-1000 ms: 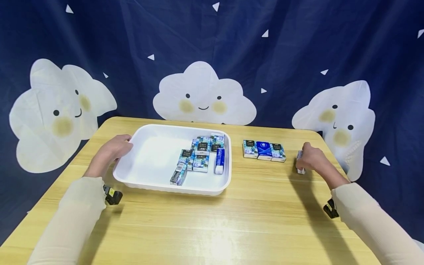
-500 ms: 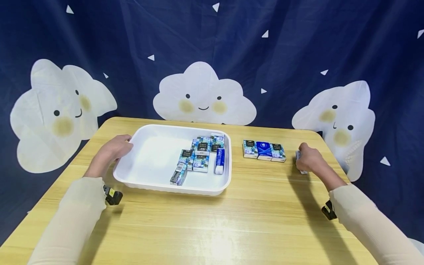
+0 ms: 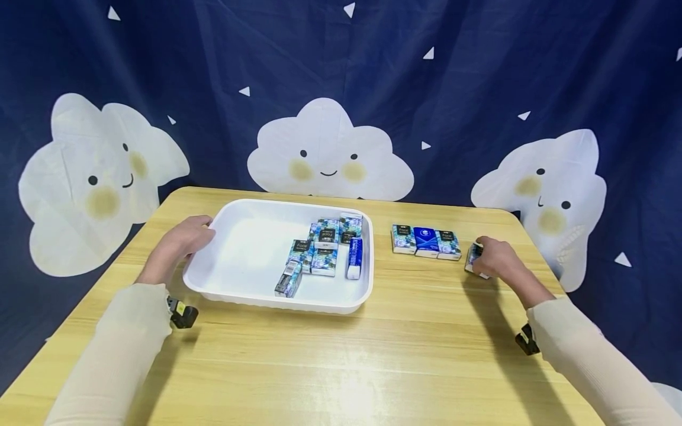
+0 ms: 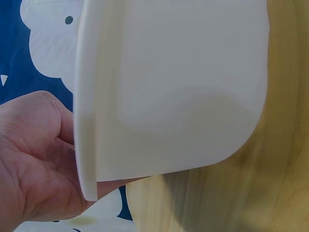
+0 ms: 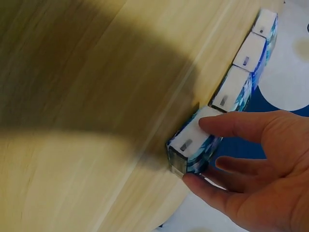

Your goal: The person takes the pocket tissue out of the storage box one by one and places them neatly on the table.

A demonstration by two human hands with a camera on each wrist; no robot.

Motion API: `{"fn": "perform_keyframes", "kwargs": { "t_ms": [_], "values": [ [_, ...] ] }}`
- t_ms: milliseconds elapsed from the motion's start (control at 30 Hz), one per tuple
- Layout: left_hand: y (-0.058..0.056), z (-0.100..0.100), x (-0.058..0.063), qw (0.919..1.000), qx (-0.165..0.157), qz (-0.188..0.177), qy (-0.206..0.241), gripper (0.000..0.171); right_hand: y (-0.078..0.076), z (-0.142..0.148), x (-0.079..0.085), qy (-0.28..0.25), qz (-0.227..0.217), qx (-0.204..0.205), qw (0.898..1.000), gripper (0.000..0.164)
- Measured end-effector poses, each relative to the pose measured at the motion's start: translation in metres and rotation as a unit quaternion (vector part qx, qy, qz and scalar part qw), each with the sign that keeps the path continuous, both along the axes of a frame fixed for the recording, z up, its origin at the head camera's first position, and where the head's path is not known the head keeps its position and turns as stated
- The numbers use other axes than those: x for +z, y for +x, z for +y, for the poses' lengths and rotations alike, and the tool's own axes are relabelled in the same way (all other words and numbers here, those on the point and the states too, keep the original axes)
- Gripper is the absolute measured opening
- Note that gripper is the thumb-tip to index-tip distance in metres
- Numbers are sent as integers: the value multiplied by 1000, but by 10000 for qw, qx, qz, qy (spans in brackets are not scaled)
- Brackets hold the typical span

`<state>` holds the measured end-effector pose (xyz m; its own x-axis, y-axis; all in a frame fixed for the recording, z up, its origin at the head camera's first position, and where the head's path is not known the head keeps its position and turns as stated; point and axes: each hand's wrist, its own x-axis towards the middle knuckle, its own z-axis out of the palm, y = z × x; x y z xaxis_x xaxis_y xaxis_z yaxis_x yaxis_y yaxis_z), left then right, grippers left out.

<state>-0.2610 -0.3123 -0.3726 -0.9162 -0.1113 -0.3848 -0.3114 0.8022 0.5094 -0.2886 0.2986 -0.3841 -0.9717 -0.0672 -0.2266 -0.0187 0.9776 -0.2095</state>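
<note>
My left hand (image 3: 187,238) grips the left end of a white plastic tray (image 3: 229,260); in the left wrist view its fingers pass behind the tray wall, partly hidden. At the table's right side my right hand (image 3: 498,258) holds a small tissue pack (image 3: 472,255) with a blue floral print. The right wrist view shows thumb and fingers around the end of this pack (image 5: 190,135), which lies close to the end of a row of packs. That row has two floral packs (image 3: 403,238) with a plain blue pack (image 3: 425,241) between them.
Several floral tissue packs (image 3: 324,260) lie in the tray's right half, one (image 3: 289,279) tilted near the front. A blue pack (image 3: 354,258) stands on its edge by the right wall. A dark blue cloud-print curtain (image 3: 453,89) hangs behind the wooden table (image 3: 426,349).
My right hand has shifted slightly left with the tissue pack, turning its printed face more upward and closing toward the row. The left hand and tray have stayed put.
</note>
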Motion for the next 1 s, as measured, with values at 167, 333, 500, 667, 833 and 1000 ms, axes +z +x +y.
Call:
{"fn": "perform_keyframes", "kwargs": {
  "t_ms": [167,333,500,667,833,1000],
  "values": [
    [-1,1,0,10000,32,-11,-33,60,4,1,5,-156,-184,62,9997,73],
    [-2,0,1,10000,69,-13,-69,60,6,3,6,-203,-86,227,9995,63],
    [-2,-1,-1,10000,-1,-13,-74,60,5,2,1,-254,4,29,9997,56],
    [-2,-1,-1,10000,-27,-12,-42,60,3,2,-1,-340,95,-75,9994,55],
    [-1,1,-2,10000,40,-40,-16,59,3,3,-1,-473,196,-84,9987,52],
    [-1,1,0,10000,48,-15,-6,60,7,4,-1,-362,370,-225,9984,37]
  ]
}}
